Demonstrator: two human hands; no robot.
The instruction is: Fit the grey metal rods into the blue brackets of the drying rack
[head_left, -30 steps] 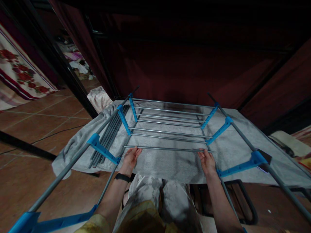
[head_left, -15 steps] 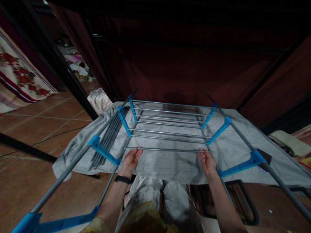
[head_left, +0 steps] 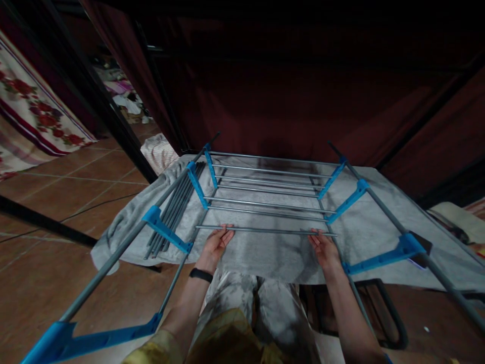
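Observation:
A thin grey metal rod (head_left: 265, 231) lies crosswise in front of me, level with the nearest rails of a drying rack (head_left: 267, 202) made of grey tubes and blue plastic brackets. My left hand (head_left: 216, 243) holds the rod near its left end, fingers pinched on it. My right hand (head_left: 323, 247) grips it near the right end. A black band sits on my left wrist. Both ends of the rod reach close to the rack's side tubes.
A grey towel (head_left: 371, 227) lies under the rack on a tiled floor. A bundle of spare grey rods (head_left: 172, 212) rests on the towel at the left. Dark red curtains hang behind. A floral cloth (head_left: 34, 101) hangs at far left.
The view has shifted slightly right and up. Both hands keep hold of the rod, which stays at nearly the same spot by the rack's nearest rail.

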